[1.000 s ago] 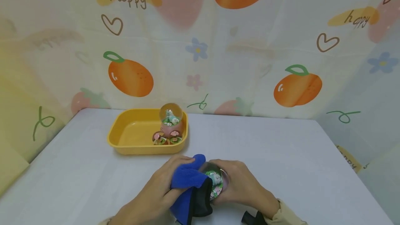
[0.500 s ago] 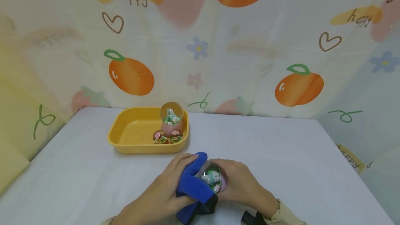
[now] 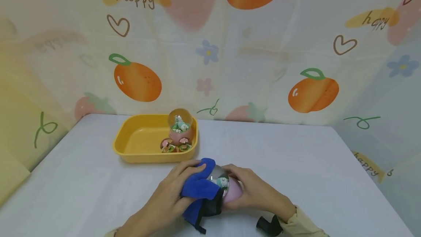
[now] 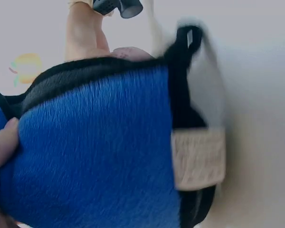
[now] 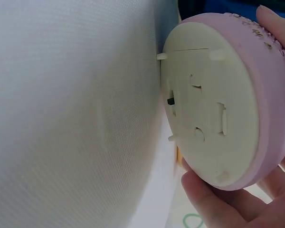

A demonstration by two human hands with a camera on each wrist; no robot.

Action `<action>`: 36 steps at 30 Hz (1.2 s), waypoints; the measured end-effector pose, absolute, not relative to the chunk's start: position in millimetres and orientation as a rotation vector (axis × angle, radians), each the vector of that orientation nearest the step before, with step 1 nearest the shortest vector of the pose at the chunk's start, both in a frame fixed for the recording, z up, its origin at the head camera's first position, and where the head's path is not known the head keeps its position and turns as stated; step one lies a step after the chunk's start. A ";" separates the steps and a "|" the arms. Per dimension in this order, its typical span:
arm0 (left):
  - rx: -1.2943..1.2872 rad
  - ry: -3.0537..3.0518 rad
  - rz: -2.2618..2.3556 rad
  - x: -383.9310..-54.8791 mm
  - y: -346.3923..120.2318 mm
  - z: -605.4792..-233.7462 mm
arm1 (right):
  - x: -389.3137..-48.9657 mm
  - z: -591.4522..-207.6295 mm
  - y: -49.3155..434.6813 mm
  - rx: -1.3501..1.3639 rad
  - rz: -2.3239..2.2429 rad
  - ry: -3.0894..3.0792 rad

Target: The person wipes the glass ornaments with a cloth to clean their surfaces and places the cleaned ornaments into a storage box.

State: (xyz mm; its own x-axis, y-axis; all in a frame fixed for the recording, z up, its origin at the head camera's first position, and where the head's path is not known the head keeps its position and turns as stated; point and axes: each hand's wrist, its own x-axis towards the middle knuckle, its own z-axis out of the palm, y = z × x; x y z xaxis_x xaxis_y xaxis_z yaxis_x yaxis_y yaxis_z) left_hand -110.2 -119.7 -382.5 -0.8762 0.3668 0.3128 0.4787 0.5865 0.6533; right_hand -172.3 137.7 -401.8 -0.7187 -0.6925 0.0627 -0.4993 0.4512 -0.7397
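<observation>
My right hand (image 3: pixel 254 189) grips a snow globe by its lilac-pink base (image 3: pixel 235 190), its glass dome tipped toward the left. Inside the dome a small pale blue and white figure shows. With my left hand (image 3: pixel 167 193) I hold a blue cloth (image 3: pixel 198 185) with black edging against the dome, covering its left side. In the left wrist view the cloth (image 4: pixel 99 152) spreads wide, with a pale label (image 4: pixel 199 159) at its border and my thumb on its left side. The right wrist view shows the globe's cream underside (image 5: pixel 209 109) with a small black switch, fingers (image 5: pixel 213 204) around the rim.
Behind the hands stands a yellow tray (image 3: pixel 138 140). At its right end are another snow globe (image 3: pixel 180 127) on a pink base and two small domed ornaments (image 3: pixel 169 146). A black device (image 3: pixel 269 226) sits at the right wrist. A printed fabric backdrop (image 3: pixel 250 65) hangs behind the white table.
The snow globe has turned in my right hand, so more of its pink base shows. The blue cloth has shifted and folded differently over the dome. The tray and its contents stay put.
</observation>
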 end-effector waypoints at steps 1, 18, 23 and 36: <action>-0.728 -2.631 -1.147 -110.1 -119.7 -382.6 | -172.1 -401.5 137.6 -1.032 -1.130 2.458; -0.850 -2.715 -1.659 -117.3 -125.1 -382.3 | -166.8 -399.6 137.4 -1.276 -1.030 2.540; -0.784 -2.641 -1.606 -116.9 -124.2 -380.8 | -167.9 -398.5 135.9 -1.232 -1.040 2.525; -0.690 -2.577 -1.575 -119.1 -129.8 -380.7 | -168.1 -397.8 136.0 -1.258 -1.042 2.501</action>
